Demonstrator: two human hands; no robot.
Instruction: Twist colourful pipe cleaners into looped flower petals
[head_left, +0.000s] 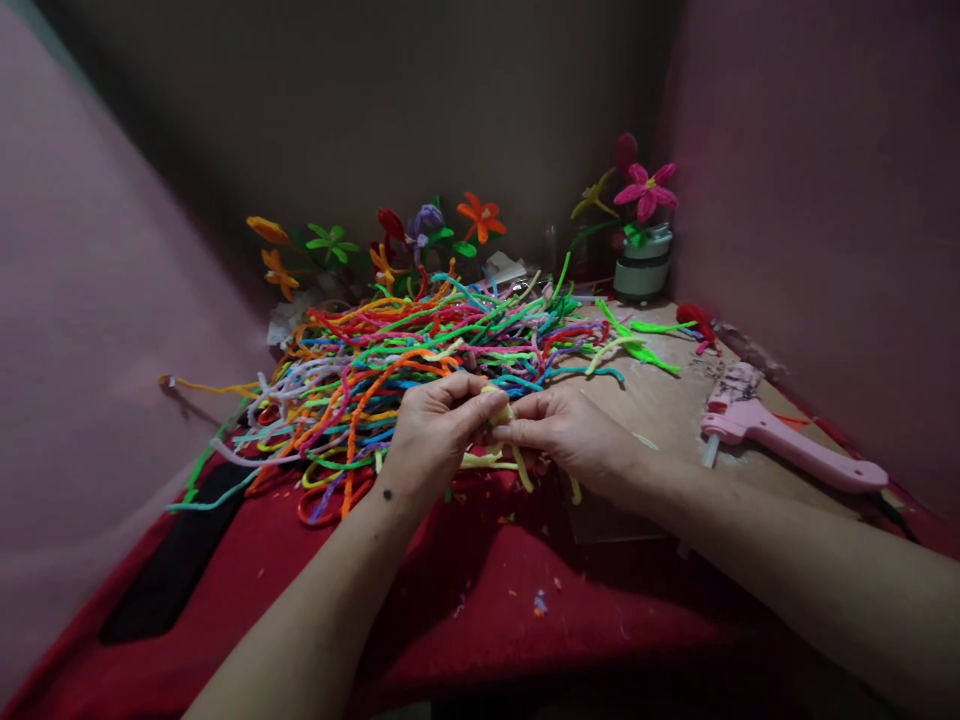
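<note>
My left hand [435, 425] and my right hand [570, 430] meet at the middle of the view, both pinching a pale yellow pipe cleaner [499, 455]. Its loose ends hang below my fingers over the red cloth [465, 580]. Just behind my hands lies a big tangled heap of pipe cleaners [420, 360] in several colours.
Finished pipe-cleaner flowers [390, 240] stand along the back wall. A small pot with a pink flower [645, 230] stands in the back right corner. A pink glue gun [780, 435] lies on a brown board [675, 400] at the right. Walls close in on both sides.
</note>
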